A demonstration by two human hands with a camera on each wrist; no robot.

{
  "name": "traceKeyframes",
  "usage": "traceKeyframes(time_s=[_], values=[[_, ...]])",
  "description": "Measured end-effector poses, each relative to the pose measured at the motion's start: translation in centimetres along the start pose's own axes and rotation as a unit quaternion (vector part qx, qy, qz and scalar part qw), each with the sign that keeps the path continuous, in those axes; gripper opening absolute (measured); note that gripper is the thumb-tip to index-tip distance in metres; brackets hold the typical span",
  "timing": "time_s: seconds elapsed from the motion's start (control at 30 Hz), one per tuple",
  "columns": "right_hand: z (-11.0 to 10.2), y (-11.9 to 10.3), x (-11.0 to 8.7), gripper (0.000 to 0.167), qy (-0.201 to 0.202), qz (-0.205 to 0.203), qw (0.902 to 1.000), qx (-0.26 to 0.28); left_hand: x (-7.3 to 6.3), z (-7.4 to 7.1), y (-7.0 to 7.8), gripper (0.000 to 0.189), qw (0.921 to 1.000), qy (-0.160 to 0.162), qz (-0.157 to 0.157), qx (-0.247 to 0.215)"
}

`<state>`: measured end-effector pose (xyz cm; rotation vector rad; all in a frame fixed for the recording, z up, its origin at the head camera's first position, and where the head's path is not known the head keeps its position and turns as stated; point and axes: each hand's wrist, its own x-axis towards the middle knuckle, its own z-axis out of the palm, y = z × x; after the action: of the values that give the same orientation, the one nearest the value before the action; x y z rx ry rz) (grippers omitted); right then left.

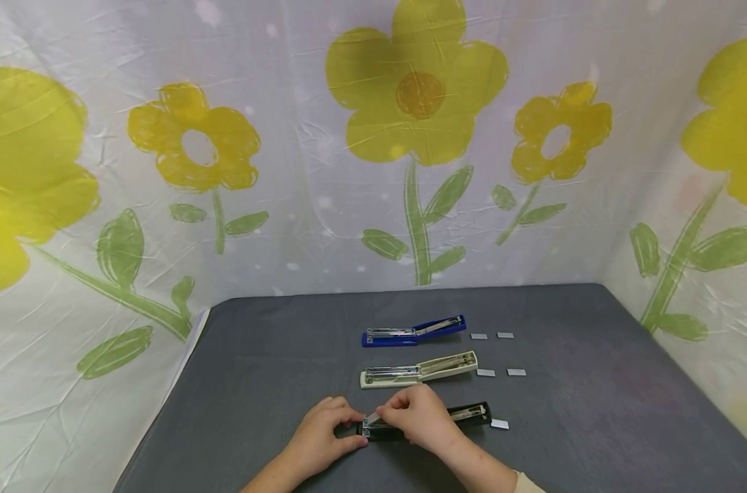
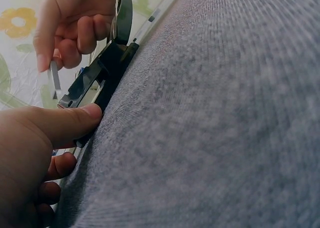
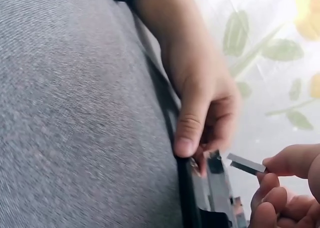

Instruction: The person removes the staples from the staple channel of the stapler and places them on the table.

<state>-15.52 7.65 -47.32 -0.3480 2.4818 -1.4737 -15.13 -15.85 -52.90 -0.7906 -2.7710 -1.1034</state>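
Note:
A black stapler [image 1: 478, 413] lies opened out on the table, its top arm swung back to the right. My left hand [image 1: 320, 438] grips the stapler's left end between thumb and fingers, and the thumb presses its near side in the left wrist view. Between the thumb and index finger of my right hand [image 1: 424, 419] is a short silver strip of staples [image 3: 247, 164]. In the right wrist view the strip is tilted, just beside and apart from the open magazine [image 3: 216, 180]. The right hand hides the stapler's middle in the head view.
Beyond the hands lie an opened cream stapler [image 1: 391, 373] and an opened blue stapler [image 1: 390, 334]. Two staple strips sit right of each, such as this strip [image 1: 516, 372]. One more strip [image 1: 499, 424] lies by the black stapler. Flowered cloth [image 1: 311, 226] hangs behind the grey table [image 1: 256, 363].

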Motion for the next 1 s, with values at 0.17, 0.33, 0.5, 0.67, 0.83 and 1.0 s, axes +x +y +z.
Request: traceKeyframes(time_s=[0.17,0.33,0.5,0.67,0.83,1.0], values=[[-1.1,-0.2,-0.2,0.02,-0.008,0.013,0.9982,0.058,0.0,0.1,0.0,0.028,1.0,-0.003,-0.003,0.008],[-2.2,-0.7,-0.7,0.024,-0.014,0.029,0.9925,0.118,0.0,0.1,0.1,0.029,0.9999,-0.004,-0.006,0.012],[-3.4,-1.1,-1.1,0.028,-0.018,0.032,0.986,0.163,0.0,0.1,0.1,0.029,0.9999,0.0,-0.002,0.012],[-4.6,-1.1,-1.5,0.025,-0.011,0.033,0.979,0.201,-0.1,0.1,0.0,0.029,0.9999,0.006,0.007,0.01],[-6.1,-1.0,-2.1,0.026,-0.007,0.035,0.9753,0.218,-0.2,0.1,0.0,0.029,1.0,0.001,0.001,0.008],[-7.6,-0.7,-2.7,0.022,-0.006,0.039,0.973,0.227,-0.1,0.2,0.1,0.031,0.9999,-0.009,-0.013,0.004]])
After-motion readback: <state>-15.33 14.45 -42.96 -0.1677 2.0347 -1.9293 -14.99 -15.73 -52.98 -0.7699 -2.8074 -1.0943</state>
